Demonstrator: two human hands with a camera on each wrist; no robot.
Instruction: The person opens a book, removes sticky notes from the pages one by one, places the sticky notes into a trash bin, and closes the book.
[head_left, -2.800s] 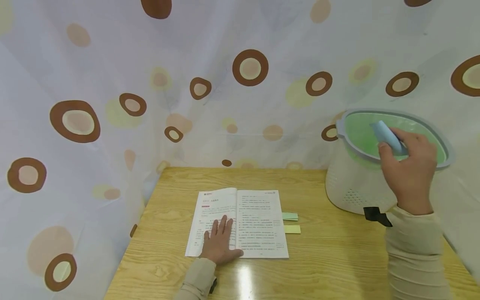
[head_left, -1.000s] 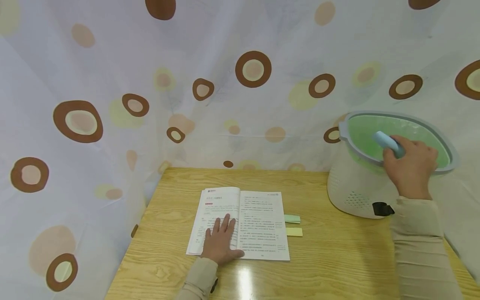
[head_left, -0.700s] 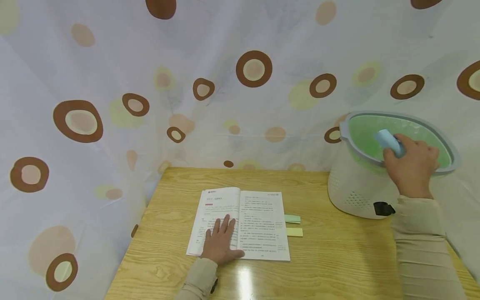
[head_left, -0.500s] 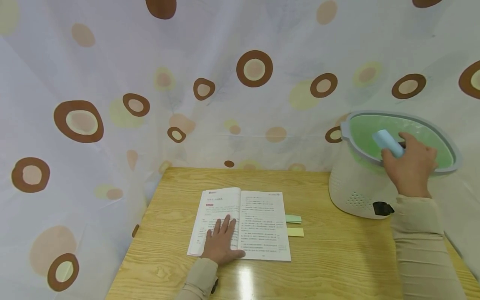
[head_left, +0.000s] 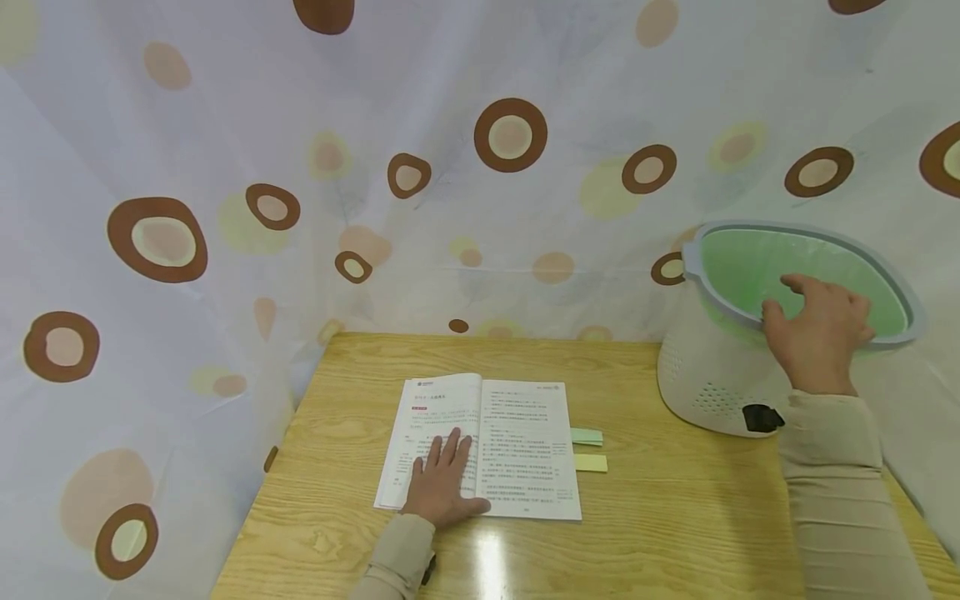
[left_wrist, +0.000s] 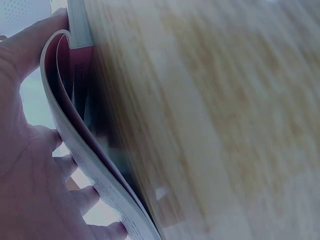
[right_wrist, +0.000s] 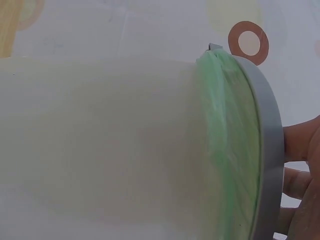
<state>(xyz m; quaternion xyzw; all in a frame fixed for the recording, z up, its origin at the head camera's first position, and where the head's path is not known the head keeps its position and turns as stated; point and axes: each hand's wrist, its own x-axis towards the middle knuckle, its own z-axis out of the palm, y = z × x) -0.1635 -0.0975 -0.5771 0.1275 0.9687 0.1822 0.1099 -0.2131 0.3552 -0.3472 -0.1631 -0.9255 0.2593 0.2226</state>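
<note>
An open book lies on the table, with a green sticky tab and a yellow sticky tab jutting from its right edge. My left hand rests flat on the left page, fingers spread and thumb across the lower gutter. In the left wrist view the pages bow up beside the fingers. Over the mouth of a white bin lined with a green bag, my right hand hangs with thumb and forefinger apart, holding nothing. Its fingers show beyond the grey rim in the right wrist view.
The wooden table runs under the book and the bin. A white curtain with brown ring prints hangs behind and to the left. The bin stands at the table's back right, against the curtain.
The light blue, curled paper-like piece that my right hand held over the bin has left its fingers and is out of sight. My left hand stays on the book.
</note>
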